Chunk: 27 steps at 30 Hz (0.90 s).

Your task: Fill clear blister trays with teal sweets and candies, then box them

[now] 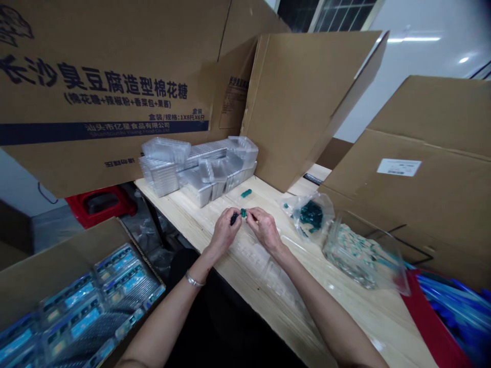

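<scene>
Between both sets of fingertips, above the middle of the table, is a small dark green piece (243,212); its exact kind is too small to make out. My left hand (223,231) pinches it from one side and also has a small black object (233,219) against its fingers. From the other side my right hand (265,231) pinches the same green piece. Just beyond the hands a green strip (246,193) lies on the table (226,271). Clear plastic trays (261,260) lie under and in front of the hands.
Stacked clear trays (207,191) stand at the table's back left. Rightward are a bag (326,204) of green pieces and a clear tub (389,266) of small packets. Cardboard boxes (307,97) rise behind; a carton (72,245) of blue-labelled packs sits lower left, near a red stool (99,204).
</scene>
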Available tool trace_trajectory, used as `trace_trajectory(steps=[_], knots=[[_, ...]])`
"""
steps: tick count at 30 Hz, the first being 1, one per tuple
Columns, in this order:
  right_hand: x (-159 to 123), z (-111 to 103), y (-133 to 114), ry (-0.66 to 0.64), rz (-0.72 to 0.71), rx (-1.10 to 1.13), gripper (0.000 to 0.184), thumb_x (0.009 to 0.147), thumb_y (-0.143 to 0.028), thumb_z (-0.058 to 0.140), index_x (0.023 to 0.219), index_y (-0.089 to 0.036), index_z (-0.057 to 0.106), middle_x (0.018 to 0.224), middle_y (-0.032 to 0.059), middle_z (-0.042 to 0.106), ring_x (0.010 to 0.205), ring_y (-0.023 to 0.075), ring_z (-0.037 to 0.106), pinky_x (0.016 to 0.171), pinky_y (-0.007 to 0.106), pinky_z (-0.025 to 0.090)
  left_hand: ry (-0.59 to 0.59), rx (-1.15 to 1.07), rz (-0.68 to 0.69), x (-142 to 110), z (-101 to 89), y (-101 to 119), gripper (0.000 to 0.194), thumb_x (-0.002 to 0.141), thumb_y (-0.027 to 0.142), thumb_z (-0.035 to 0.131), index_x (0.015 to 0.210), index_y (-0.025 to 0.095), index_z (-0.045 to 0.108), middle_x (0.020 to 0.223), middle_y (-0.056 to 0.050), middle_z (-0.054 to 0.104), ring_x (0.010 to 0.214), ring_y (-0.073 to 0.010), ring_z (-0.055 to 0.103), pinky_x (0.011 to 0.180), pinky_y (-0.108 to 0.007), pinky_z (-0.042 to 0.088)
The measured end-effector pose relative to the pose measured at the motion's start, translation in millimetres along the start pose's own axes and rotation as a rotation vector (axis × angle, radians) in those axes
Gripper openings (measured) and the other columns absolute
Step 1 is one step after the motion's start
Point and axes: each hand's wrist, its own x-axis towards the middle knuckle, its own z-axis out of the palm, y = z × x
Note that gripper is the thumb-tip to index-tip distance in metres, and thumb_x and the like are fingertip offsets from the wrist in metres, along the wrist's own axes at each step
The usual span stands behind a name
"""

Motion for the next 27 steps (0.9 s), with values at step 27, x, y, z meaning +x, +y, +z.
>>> trace_trajectory(steps=[27], knots=[[-8,4,17,-0.132,0.004,0.45,0.021,0.083,-0.032,0.061,0.101,-0.025,0.07,0.094,0.0057,0.064,0.09,0.0167,0.06,0.081,0.031,0.048,-0.316,-0.33,-0.461,-9,-15.0,-20,0.037,0.074,0.051,0.058,0.089,0.018,0.058,0.064,0.004,0.045,0.046,-0.0059,0.037,0.037,-0.015,0.019]])
